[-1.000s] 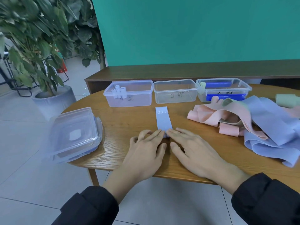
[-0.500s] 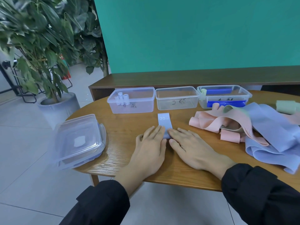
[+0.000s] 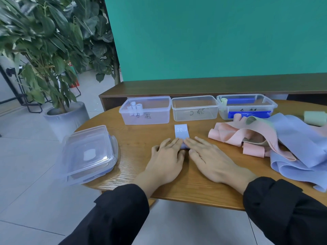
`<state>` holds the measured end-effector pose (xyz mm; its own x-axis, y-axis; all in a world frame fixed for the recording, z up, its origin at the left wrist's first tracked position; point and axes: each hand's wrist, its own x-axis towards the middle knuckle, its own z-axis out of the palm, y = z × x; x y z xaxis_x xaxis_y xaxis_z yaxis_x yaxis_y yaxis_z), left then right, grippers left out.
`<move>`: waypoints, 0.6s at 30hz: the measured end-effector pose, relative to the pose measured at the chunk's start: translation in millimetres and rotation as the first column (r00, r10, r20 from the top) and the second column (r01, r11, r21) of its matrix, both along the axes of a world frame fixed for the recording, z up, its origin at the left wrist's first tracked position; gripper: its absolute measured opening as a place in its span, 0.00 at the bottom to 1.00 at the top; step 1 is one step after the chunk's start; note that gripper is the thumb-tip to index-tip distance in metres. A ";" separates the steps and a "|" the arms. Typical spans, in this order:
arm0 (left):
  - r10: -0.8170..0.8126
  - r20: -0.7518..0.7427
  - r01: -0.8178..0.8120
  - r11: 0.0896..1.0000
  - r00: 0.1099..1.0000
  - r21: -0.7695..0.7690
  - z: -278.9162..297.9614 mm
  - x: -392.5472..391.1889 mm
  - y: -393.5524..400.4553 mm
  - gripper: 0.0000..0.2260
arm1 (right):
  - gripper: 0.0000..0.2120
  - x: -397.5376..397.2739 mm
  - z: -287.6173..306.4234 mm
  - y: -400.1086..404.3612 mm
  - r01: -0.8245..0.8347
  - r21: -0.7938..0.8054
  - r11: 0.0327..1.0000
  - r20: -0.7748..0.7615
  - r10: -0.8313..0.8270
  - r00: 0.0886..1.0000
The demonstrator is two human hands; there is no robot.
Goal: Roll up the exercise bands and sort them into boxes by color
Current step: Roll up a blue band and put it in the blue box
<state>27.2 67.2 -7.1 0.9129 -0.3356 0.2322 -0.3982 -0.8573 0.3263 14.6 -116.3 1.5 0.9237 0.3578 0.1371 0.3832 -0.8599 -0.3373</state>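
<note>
Band being rolled: a light blue exercise band is laid flat on the round wooden surface, with "20" printed on its far end; its near end is wound into a small roll hidden mostly under the fingertips.
Left hand: laid palm down on the surface, fingers stretched out flat and pressed on the left part of the roll; nothing is gripped.
Right hand: laid palm down likewise, fingers extended and pressed on the right part of the roll; nothing is enclosed.
Sleeves: both forearms are covered in black.
Left box: clear plastic, placed at the far side of the surface; small white rolls are stood in its left corner.
Middle box: clear plastic, set just beyond the band's printed end; handwriting is seen on its front wall, not legible.
Right box: clear plastic; dark blue rolls and a pale green roll are held in it.
Loose bands: a heap of pink bands and light blue bands is piled to the right of the hands.
Green roll: laid at the far right edge, beside the heap.
Lids: clear box lids are stacked at the left edge of the surface.
Background: a potted plant is stood on the floor at left.
</note>
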 end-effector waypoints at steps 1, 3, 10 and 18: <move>0.012 0.018 -0.012 1.000 1.000 -0.005 0.4 1.2 -0.3 0.21 | 0.26 2.6 0.2 -0.1 -0.002 0.000 1.000 -0.011 0.002 1.000; 0.030 0.094 -0.028 0.999 0.995 -0.017 1.4 1.4 -0.3 0.20 | 0.27 8.1 0.5 -1.0 -0.005 -0.003 1.000 -0.026 0.005 1.000; 0.028 0.125 -0.034 0.998 0.992 0.050 2.9 0.8 -4.1 0.19 | 0.26 21.4 -2.2 0.1 -0.002 0.013 1.000 -0.001 0.002 1.000; 0.047 0.047 -0.047 0.999 0.998 0.015 0.2 21.1 -7.1 0.24 | 0.27 22.4 -1.2 0.3 0.005 0.055 0.998 0.020 -0.006 1.000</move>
<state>48.4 60.1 -6.9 0.9162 -0.2965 0.2698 -0.3716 -0.8804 0.2946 36.9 -116.0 0.3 0.9226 0.3439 0.1745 0.3853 -0.8427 -0.3761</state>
